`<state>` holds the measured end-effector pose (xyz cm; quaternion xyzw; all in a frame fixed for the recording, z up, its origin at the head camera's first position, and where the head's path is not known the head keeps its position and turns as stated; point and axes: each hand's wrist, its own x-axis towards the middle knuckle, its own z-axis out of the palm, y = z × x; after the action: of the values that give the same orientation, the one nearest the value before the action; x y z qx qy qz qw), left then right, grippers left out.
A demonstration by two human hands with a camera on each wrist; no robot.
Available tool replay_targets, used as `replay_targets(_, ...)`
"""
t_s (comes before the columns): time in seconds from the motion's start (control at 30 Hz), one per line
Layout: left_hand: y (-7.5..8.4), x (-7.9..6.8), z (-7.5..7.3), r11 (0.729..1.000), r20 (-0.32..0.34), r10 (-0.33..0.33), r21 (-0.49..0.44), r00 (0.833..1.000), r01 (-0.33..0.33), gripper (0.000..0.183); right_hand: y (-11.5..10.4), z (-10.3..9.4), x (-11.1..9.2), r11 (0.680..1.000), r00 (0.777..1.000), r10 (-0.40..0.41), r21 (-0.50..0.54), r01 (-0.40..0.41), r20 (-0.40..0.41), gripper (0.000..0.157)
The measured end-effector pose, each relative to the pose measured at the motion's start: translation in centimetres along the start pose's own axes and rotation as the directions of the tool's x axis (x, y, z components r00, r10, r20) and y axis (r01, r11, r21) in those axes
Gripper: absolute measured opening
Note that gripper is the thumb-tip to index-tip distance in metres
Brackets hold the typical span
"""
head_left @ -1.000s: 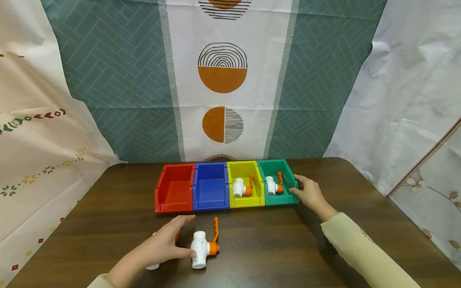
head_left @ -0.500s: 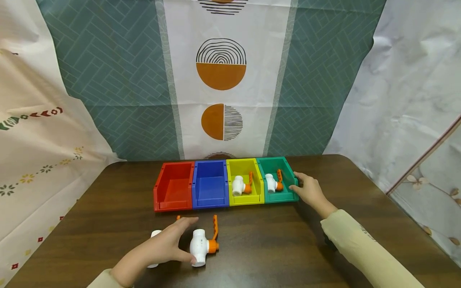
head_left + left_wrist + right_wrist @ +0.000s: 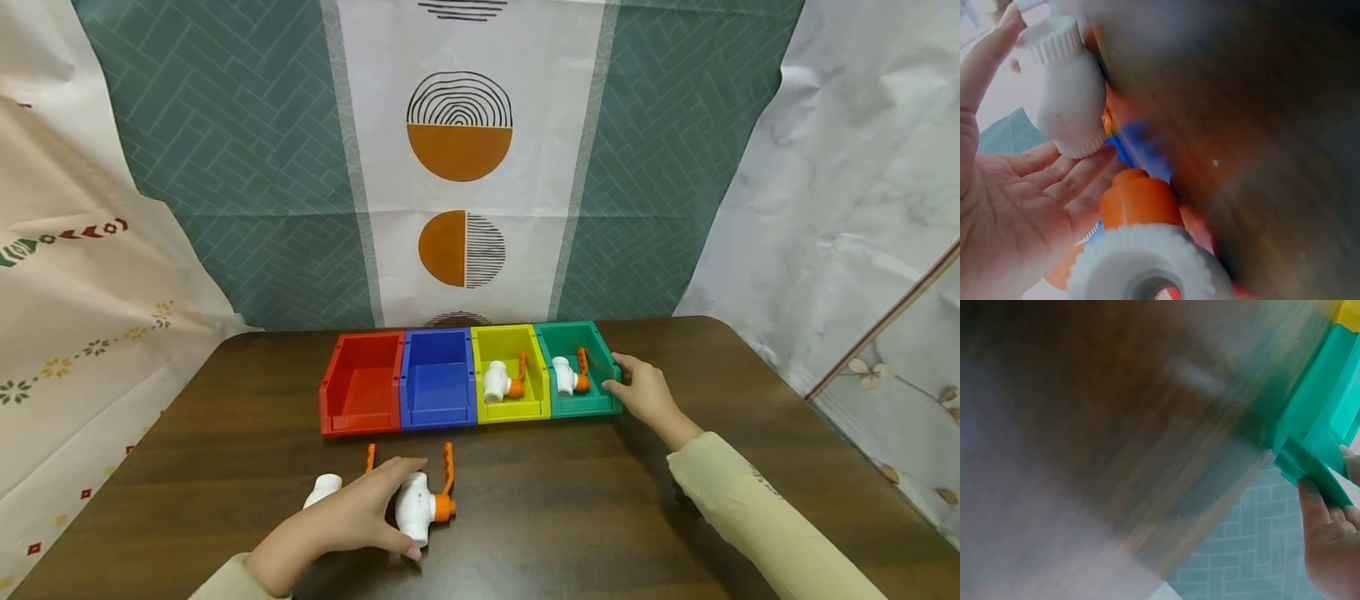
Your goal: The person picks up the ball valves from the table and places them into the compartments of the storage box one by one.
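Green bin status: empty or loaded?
Loaded: the head view shows a white valve with an orange handle inside the green bin.

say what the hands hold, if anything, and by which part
Right hand: the green bin, by its right wall. Left hand spans a white valve; hold unclear.

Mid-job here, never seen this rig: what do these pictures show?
There's no machine, just a person's bare hands. The wide picture is from the head camera, the close ones from each wrist. On the table stand, side by side, a red bin, blue bin, yellow bin and green bin; a white, orange-handled valve lies in the yellow one, another valve in the green. The right hand grips the green bin's side. The left hand spans a third valve; whether it grips is unclear. A fourth valve lies partly hidden by that hand.
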<state>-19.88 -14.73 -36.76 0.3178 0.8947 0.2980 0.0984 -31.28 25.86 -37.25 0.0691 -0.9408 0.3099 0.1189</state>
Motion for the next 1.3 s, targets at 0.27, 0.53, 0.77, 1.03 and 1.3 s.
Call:
replay_targets(0.27,0.27,0.26,-0.16,0.999,-0.003,0.003,0.037,1.000,-0.003,0.091,-0.19,-0.15,0.25,1.000,1.000,0.000,0.022,0.000,0.012,0.054)
replay_targets(0.53,0.39,0.25,-0.11,0.999,-0.007,0.010,0.049,1.000,-0.009,0.083,-0.27,-0.22,0.31,1.000,1.000,0.001,0.019,-0.001,0.022,0.053)
replay_targets(0.77,0.56,0.39,0.11,0.997,-0.017,-0.001,0.081,1.000,0.002,0.080,-0.19,-0.33,0.07,1.000,1.000,0.009,0.014,-0.010,0.017,0.052)
replay_targets(1.03,1.01,0.42,0.56,0.993,-0.027,-0.037,0.111,0.999,0.039,0.078,-0.01,-0.18,-0.15,1.000,1.000,0.015,0.010,-0.015,0.021,0.053)
replay_targets(1.3,1.00,0.55,0.65,0.992,-0.036,-0.006,0.124,0.999,0.010,0.073,0.10,-0.01,-0.08,1.000,1.000,0.003,0.008,-0.004,0.013,0.052)
